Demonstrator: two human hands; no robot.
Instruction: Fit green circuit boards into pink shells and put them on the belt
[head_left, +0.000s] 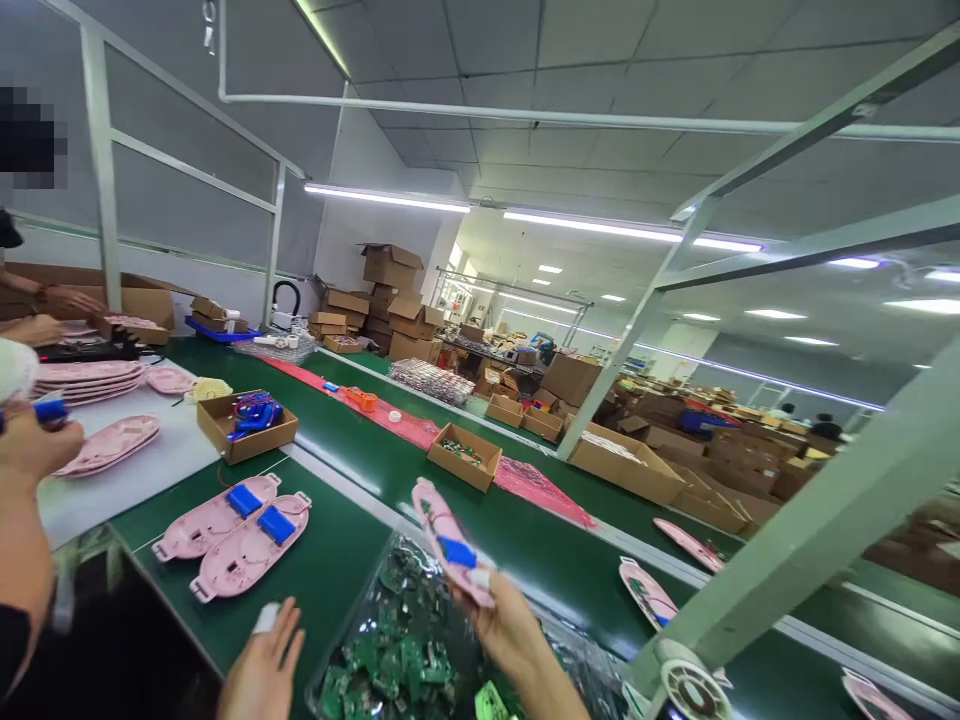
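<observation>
My right hand [510, 625] grips a pink plastic housing [448, 540] with a blue battery [457, 552] fitted in it, the fingers closed around its lower end, holding it up above the green tabletop [352, 590]. My left hand [264, 665] is open and empty, fingers spread, with white tape on one fingertip, just beside a clear bag of green circuit boards [397, 640]. Two more pink housings [232, 530] with blue batteries lie flat on the tabletop to my left. Further left, a co-worker's hand [34, 440] holds something blue.
</observation>
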